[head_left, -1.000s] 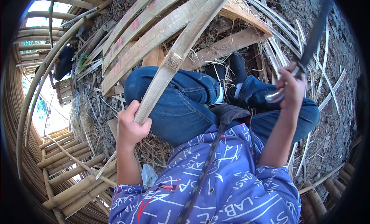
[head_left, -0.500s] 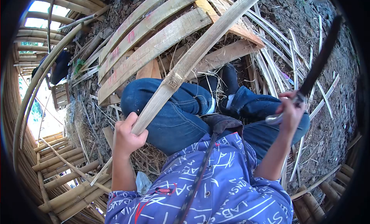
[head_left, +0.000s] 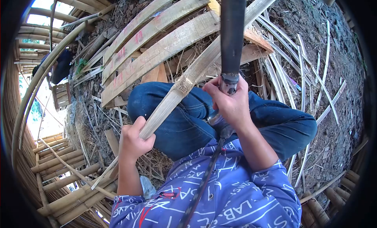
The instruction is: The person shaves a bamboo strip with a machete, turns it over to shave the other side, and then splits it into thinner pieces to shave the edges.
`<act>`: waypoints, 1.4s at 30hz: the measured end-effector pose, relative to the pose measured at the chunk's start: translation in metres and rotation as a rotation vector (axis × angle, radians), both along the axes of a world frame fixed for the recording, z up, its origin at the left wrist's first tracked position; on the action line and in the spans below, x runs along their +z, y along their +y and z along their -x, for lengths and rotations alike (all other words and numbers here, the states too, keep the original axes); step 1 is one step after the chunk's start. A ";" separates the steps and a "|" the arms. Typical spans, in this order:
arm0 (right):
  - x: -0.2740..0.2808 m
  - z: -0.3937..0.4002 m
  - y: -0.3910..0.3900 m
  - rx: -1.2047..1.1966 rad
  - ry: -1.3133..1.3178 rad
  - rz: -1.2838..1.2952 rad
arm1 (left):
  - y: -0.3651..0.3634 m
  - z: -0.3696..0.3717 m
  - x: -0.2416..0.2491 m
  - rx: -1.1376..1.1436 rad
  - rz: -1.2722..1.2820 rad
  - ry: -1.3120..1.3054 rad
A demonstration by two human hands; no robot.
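My left hand point(head_left: 135, 139) is closed round the near end of a long split bamboo piece point(head_left: 163, 110), which slants up and away to the right over my bent knee. A rough node shows on the bamboo just beyond the knee. My right hand point(head_left: 231, 100) grips the metal handle of a long dark blade point(head_left: 232, 35). The blade points up and away and passes in front of the bamboo, hiding part of it. Whether blade and bamboo touch, I cannot tell.
Wooden slats point(head_left: 161, 49) lie ahead at the left. Thin bamboo strips point(head_left: 302, 71) are scattered on the dirt ground point(head_left: 341, 51) to the right. Bamboo poles point(head_left: 64, 163) form a structure at the left. A dark-clothed person point(head_left: 62, 67) is partly visible at the far left.
My right hand has swung the blade from the far right in to the middle, over the bamboo. My left hand still holds the bamboo, almost in the same place.
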State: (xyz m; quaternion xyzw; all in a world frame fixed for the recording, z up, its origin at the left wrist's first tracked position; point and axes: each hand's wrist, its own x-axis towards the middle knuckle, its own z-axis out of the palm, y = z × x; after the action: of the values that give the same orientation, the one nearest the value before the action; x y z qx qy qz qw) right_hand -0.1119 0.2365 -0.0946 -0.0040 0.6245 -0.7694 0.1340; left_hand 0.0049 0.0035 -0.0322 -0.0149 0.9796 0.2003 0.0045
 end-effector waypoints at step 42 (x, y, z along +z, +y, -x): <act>-0.012 -0.007 0.098 -0.240 0.079 -0.412 | -0.002 -0.003 -0.011 -0.001 0.016 0.060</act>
State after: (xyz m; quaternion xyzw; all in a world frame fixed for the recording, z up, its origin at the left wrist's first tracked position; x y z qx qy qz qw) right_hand -0.1051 0.3350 -0.1066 0.0675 0.7692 -0.6352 0.0148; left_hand 0.0080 0.0010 -0.0428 -0.0084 0.9808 0.1931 -0.0249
